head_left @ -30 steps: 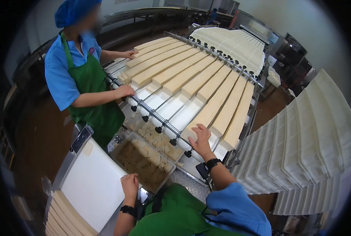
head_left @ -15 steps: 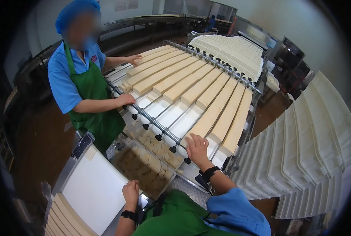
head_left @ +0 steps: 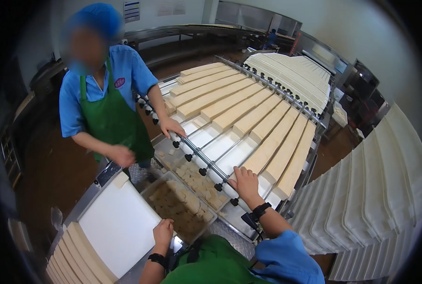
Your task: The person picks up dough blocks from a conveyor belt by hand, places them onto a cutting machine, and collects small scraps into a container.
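Note:
My right hand [head_left: 245, 184] lies with fingers apart at the near end of one long pale slab [head_left: 270, 146], its thumb side by the metal rail [head_left: 206, 159]. Several such slabs lie side by side on a white surface, separated by thin metal rods. Lower left, my left hand [head_left: 163, 232] has its fingers curled at the edge of a white belt [head_left: 118, 220]; I cannot tell what is in them. At the belt's lower end stand several pale slabs [head_left: 81, 253] in a row. Below the rail, a plastic bin [head_left: 210, 221] contains pale broken pieces.
Across the rail a co-worker [head_left: 109, 94] in a green apron has one hand on the rail and the other, blurred, near the belt's far end. Black knobs [head_left: 204, 171] stick out along the rail. Stacked white ribbed trays [head_left: 357, 194] stand at the right.
The co-worker's one hand has come from the far slabs to the rail; the other has left the rail for the belt's far end. The view has shifted; my hands keep their places.

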A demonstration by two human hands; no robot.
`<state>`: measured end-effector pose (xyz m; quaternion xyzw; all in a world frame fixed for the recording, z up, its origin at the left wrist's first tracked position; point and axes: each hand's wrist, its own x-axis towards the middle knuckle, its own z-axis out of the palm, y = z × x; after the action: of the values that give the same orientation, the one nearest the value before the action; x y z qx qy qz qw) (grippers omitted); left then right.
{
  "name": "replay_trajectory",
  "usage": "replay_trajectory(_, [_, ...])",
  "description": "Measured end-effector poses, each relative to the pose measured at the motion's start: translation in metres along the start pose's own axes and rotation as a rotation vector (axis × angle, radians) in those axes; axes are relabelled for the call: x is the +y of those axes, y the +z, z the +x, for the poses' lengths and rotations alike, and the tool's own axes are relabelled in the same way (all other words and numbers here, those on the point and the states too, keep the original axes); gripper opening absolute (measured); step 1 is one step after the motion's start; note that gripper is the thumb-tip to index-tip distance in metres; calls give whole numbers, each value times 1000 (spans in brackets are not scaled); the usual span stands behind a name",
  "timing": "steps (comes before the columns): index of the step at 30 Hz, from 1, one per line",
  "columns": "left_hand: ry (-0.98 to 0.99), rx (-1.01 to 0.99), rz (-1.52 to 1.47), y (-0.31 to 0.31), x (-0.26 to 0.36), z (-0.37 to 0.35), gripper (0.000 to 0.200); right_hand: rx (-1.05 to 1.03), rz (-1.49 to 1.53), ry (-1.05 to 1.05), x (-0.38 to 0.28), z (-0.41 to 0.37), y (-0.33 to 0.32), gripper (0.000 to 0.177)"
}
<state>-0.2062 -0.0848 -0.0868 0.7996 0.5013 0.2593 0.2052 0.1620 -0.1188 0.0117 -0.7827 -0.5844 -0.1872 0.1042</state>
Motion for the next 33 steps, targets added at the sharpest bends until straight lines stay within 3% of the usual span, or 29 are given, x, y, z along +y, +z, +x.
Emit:
replay_trajectory(21, [15,-59,-50,3,-7,-3,9,87,20,68,1,-3,7,72])
replay_trajectory(29, [17,-77,-57,-4,-3,-4,10,126,-7,31,13,-2,20,70])
replay_trajectory(33, [13,-44,-92,-5,-3,-4,10,-12,15,128,18,-7,40,64])
